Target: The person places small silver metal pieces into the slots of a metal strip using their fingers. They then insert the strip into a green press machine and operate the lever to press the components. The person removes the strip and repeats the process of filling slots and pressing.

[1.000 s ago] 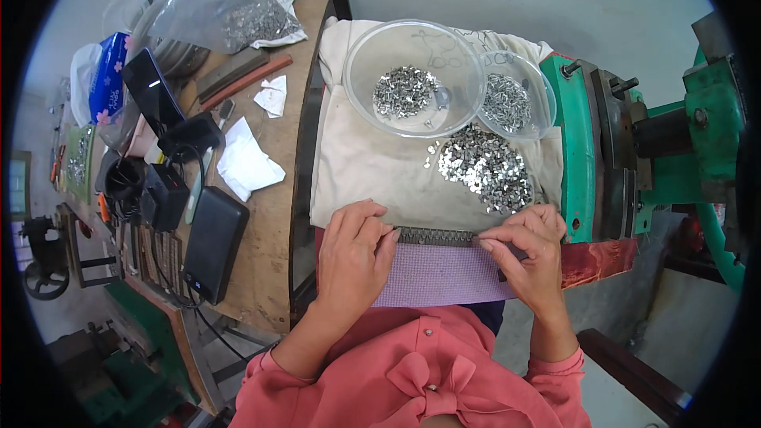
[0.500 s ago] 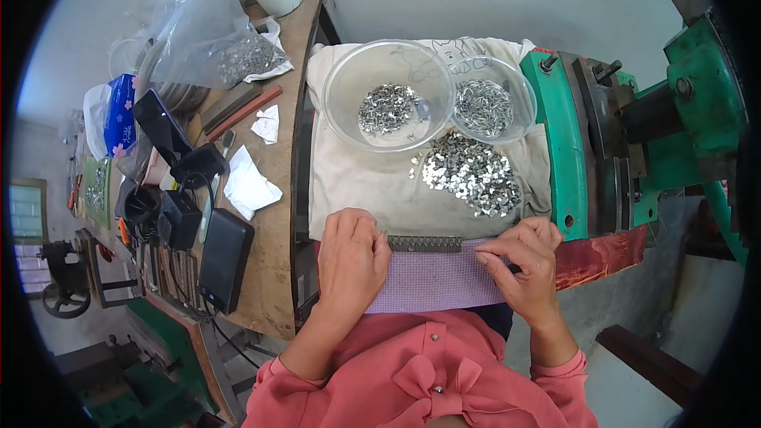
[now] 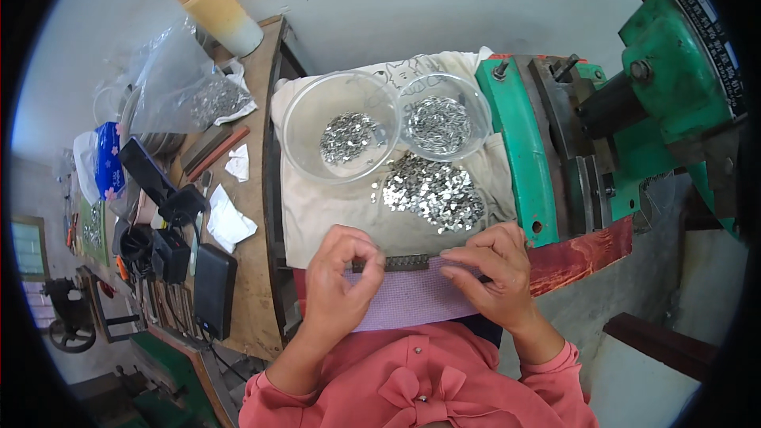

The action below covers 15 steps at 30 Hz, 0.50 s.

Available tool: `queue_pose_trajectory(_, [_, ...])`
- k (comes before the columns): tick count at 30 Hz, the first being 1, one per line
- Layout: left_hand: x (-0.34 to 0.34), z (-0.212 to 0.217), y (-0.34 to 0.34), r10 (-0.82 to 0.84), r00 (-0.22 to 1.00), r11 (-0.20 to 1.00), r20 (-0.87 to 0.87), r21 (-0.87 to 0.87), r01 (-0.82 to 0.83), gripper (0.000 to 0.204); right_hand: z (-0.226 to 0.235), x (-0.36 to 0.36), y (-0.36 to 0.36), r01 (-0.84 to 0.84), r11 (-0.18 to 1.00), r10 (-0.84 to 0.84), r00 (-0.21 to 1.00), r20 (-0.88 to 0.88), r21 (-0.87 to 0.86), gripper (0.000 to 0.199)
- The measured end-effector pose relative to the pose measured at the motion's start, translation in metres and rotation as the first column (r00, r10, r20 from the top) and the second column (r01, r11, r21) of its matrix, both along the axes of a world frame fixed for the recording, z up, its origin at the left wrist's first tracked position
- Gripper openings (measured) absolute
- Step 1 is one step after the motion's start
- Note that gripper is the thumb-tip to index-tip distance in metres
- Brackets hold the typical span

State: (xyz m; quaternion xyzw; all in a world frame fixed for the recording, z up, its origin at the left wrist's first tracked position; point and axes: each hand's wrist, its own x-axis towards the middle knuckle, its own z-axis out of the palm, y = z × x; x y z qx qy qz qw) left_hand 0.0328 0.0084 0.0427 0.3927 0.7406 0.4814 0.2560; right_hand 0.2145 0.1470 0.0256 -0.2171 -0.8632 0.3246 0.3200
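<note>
The strip [image 3: 406, 262] lay between the hands, where the beige cloth [image 3: 325, 222] met the purple cloth [image 3: 412, 301]. The left hand's [image 3: 339, 277] thumb and forefinger came together over its left end; whether they pinched it or a small bit, one could not tell. The right hand's [image 3: 499, 273] thumb and forefinger stood slightly parted just beside the other end; its remaining fingers' hold was unclear. Good handling probably meant steadying 1 end, keeping the strip level, pressing lightly and staying clear of the pile [image 3: 432, 194].
</note>
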Motion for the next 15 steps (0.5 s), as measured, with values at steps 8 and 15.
queue_pose_trajectory(8, [0.025, 0.001, 0.048, -0.130, 0.731, 0.968, 0.670, 0.245, -0.051, 0.007, 0.020, -0.019, 0.021, 0.064, 0.986, -0.045, 0.991, -0.126, 0.155, 0.025])
queue_pose_trajectory(15, [0.005, 0.023, 0.108, -0.107, 0.804, 0.964, 0.584, 0.258, -0.059, 0.013, 0.043, -0.045, 0.059, 0.199, 0.923, -0.155, 0.975, -0.156, 0.329, 0.020])
